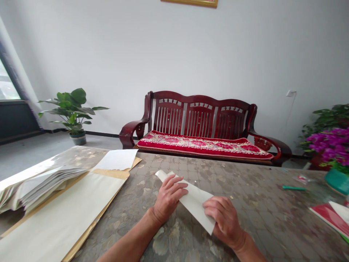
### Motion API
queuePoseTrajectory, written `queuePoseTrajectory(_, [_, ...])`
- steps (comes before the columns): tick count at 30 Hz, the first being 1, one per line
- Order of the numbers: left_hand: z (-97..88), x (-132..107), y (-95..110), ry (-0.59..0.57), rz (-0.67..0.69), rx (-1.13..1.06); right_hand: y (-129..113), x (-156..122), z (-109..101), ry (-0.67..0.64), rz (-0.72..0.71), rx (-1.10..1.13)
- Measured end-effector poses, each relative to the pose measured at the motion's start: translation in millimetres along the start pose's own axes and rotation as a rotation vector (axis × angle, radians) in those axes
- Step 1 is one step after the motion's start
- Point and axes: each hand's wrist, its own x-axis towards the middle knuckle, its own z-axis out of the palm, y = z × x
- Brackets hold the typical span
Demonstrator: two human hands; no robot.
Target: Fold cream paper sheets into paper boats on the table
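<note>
A folded strip of off-white paper (195,198) lies slantwise over the table in front of me, its far end up and to the left. My left hand (170,198) is closed over the strip near that far end, fingers bent across its top; the thumb is hidden. At the near right end, my right hand (225,220) grips the paper with curled fingers on top, and its thumb is mostly out of sight below. Left of my hands, large cream sheets (73,214) lie on brown paper (133,162).
Beside the sheets is a stack of folded papers (49,185), with a lined white sheet (117,159) behind. On the right are a green pen (293,188), a red booklet (331,216) and a teal flowerpot (338,181). A wooden bench (200,116) stands beyond the patterned table (245,189).
</note>
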Motion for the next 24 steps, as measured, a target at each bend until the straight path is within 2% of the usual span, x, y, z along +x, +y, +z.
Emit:
queuePoseTrajectory(5, [3.1,0.4,-7.0,0.117,-0.128,-0.13,3.9,1.3,7.1,-0.078,0.06,-0.026])
queuePoseTrajectory(7, [4.5,-0.5,-10.8,0.118,-0.154,-0.181,6.7,2.4,7.3,-0.103,0.073,-0.058])
queuePoseTrajectory(10, [4.1,-2.5,-14.0,0.014,-0.121,-0.197,8.5,3.4,2.8,-0.089,0.052,-0.105])
queuePoseTrajectory(14, [-2.9,-2.7,-10.6,-0.167,-0.07,-0.105,6.0,2.0,-4.7,-0.083,0.038,-0.199])
queuePoseTrajectory(17, [-7.7,-2.3,-11.2,-0.29,-0.101,-0.091,7.4,-0.9,-6.6,-0.093,0.033,-0.196])
queuePoseTrajectory(20, [-8.9,-5.7,-20.5,-0.391,-0.155,-0.182,17.2,-5.6,-6.4,-0.082,0.014,-0.122])
queuePoseTrajectory(24, [-8.2,-14.1,-35.2,-0.43,-0.198,-0.314,33.7,-10.6,-4.0,-0.084,0.171,-0.063])
